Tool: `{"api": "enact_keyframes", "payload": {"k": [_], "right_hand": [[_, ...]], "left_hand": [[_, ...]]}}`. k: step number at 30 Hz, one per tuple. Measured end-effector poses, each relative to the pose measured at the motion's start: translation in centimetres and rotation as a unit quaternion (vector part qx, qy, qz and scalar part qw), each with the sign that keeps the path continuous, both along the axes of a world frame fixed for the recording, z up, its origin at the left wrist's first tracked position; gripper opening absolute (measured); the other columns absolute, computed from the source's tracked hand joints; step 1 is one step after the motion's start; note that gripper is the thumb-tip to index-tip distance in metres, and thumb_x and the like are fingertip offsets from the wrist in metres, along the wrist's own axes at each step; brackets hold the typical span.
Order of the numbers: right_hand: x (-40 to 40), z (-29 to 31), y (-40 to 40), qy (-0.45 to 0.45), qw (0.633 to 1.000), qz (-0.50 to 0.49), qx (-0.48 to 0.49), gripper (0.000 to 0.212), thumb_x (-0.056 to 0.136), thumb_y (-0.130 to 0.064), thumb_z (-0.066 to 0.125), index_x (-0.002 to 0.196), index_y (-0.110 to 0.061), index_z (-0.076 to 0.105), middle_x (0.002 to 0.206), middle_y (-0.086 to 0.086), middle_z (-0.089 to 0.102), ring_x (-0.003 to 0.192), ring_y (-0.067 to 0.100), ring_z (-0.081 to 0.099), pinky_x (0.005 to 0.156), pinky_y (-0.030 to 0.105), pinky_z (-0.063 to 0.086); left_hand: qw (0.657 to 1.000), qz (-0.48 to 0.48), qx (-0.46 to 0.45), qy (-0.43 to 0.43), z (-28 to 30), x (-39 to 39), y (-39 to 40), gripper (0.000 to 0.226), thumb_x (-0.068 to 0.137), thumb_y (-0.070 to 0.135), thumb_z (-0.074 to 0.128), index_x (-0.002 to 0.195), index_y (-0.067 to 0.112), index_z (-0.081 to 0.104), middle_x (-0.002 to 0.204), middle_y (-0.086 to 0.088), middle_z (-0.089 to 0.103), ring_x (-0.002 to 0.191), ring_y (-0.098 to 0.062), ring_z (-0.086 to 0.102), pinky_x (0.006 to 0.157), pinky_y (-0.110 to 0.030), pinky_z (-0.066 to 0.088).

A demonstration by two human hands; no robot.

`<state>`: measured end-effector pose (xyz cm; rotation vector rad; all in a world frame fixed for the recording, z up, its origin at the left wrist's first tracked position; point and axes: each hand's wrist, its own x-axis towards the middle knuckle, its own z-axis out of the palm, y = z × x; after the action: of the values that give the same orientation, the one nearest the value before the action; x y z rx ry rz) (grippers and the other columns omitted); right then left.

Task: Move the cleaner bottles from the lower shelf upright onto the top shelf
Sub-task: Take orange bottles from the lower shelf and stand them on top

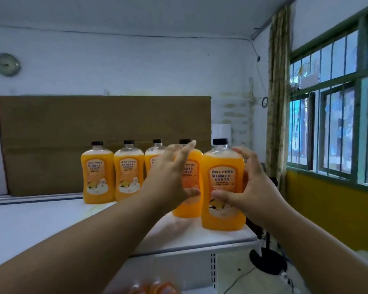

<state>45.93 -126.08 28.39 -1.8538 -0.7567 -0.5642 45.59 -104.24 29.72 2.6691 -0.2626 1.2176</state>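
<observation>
Several orange cleaner bottles with black caps stand upright on the white top shelf. Three stand in a row at the back. A fourth is partly hidden behind my left hand, which is open with its fingers spread and its thumb in front of that bottle. The nearest bottle stands by the shelf's right front corner. My right hand cups its right side, fingers curved round it and thumb on its label. Blurred orange bottles show on the lower shelf at the bottom edge.
A large brown cardboard sheet leans against the wall behind the shelf. Right of the shelf are a curtain, barred windows and a black fan base with cables on the floor. The shelf's left part is bare.
</observation>
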Motion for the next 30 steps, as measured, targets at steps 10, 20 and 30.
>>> {"api": "enact_keyframes", "payload": {"k": [10, 20, 30], "right_hand": [[3.2, 0.4, 0.5, -0.036, 0.995, -0.052, -0.073, 0.105, 0.058, -0.055, 0.084, 0.136, -0.056, 0.014, 0.107, -0.02, 0.051, 0.083, -0.002, 0.057, 0.058, 0.013, 0.042], [5.2, 0.1, 1.1, -0.036, 0.995, -0.057, -0.07, 0.104, 0.058, -0.057, 0.083, 0.134, -0.062, 0.012, 0.098, -0.028, 0.05, 0.075, -0.008, 0.056, 0.045, 0.006, 0.035], [5.8, 0.0, 1.3, -0.048, 0.993, -0.057, -0.09, 0.109, 0.062, -0.055, 0.083, 0.14, -0.057, 0.006, 0.114, -0.02, 0.05, 0.087, -0.001, 0.057, 0.063, 0.013, 0.042]], "left_hand": [[0.988, 0.096, 0.117, -0.02, 1.4, 6.2, -0.3, 0.099, 0.07, 0.053, 0.078, 0.147, 0.033, 0.019, 0.15, -0.008, 0.039, 0.137, -0.031, 0.038, 0.109, -0.048, 0.039], [0.972, 0.153, 0.173, -0.049, 1.2, 9.1, 0.8, 0.097, 0.074, 0.057, 0.073, 0.149, 0.029, 0.018, 0.15, -0.01, 0.04, 0.141, -0.035, 0.033, 0.117, -0.051, 0.018], [0.964, 0.181, 0.193, -0.017, 1.3, 8.3, 0.6, 0.104, 0.079, 0.064, 0.065, 0.155, 0.028, 0.004, 0.159, -0.012, 0.028, 0.147, -0.034, 0.021, 0.121, -0.049, 0.005]]}}
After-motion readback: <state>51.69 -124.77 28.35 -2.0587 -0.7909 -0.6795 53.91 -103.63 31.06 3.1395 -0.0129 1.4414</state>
